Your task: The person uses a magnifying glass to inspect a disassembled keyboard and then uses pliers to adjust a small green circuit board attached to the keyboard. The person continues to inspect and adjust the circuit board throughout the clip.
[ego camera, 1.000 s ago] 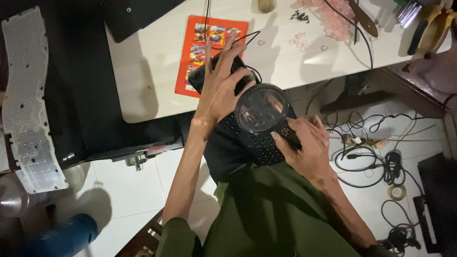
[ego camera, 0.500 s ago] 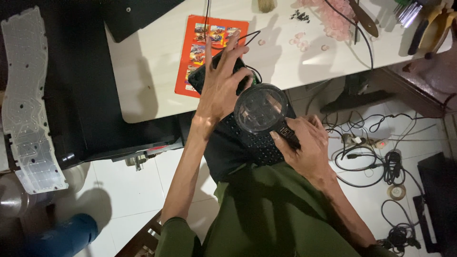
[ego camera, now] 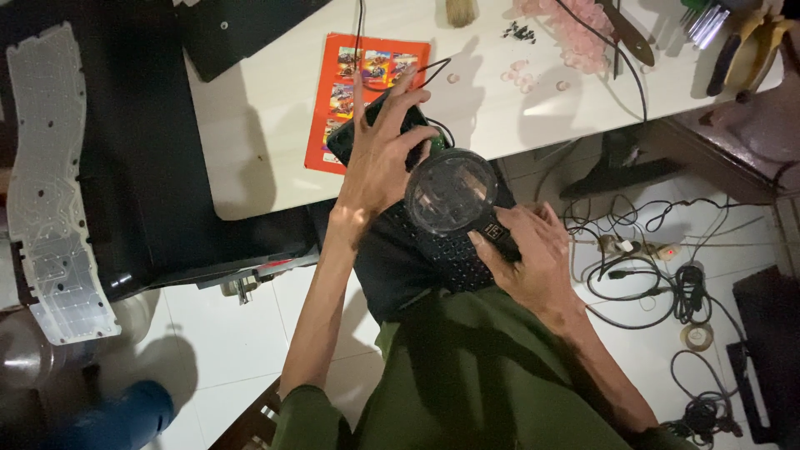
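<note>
My left hand [ego camera: 382, 158] lies spread on the top of a black keyboard frame [ego camera: 417, 258] that leans from my lap against the white table's [ego camera: 258, 142] edge, its fingers reaching an orange printed card [ego camera: 350, 79]. My right hand [ego camera: 525, 262] grips the black handle of a round magnifying glass [ego camera: 450, 190], whose lens hovers over the keyboard frame just right of my left hand.
A translucent keyboard membrane sheet [ego camera: 46, 187] lies on a black panel [ego camera: 150, 192] at the left. Pink rubber domes [ego camera: 558, 42], small screws and tools sit on the table's far side. Tangled cables and a power strip [ego camera: 642, 250] cover the tiled floor at right.
My left hand's fingers shifted slightly on the keyboard frame. The magnifying glass stays almost where it was.
</note>
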